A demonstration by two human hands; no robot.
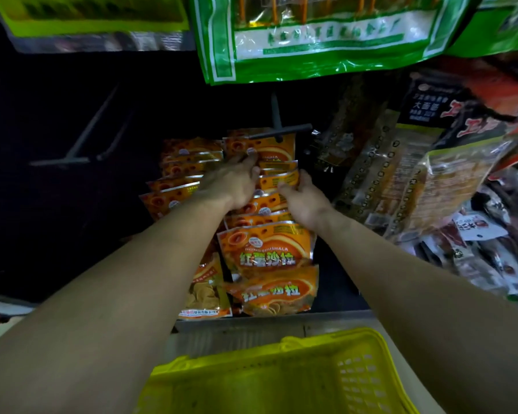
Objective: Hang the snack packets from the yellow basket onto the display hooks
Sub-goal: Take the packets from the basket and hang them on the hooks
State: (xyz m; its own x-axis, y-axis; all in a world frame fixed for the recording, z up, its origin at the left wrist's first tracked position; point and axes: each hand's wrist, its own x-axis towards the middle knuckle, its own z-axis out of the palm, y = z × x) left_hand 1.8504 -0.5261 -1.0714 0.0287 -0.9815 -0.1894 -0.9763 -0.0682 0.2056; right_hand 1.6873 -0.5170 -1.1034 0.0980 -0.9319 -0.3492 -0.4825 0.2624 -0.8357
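Note:
Several orange snack packets (263,249) hang in a row on a dark grey display hook (278,131) straight ahead. A second row of the same packets (186,162) hangs just to its left. My left hand (237,180) reaches over the far packets, its fingers straight and lying on their tops near the hook's crossbar. My right hand (299,198) grips the right edge of one snack packet (278,177) in the row between thumb and curled fingers. The yellow basket (311,339) sits below my arms at the bottom; no packets show in its visible part.
Large green bags (311,40) hang overhead. Packets of dried goods (386,180) and dark snack bags (491,249) crowd the right side. Two bare hooks (72,159) stick out of the dark panel at left. A grey shelf ledge (251,327) runs under the packets.

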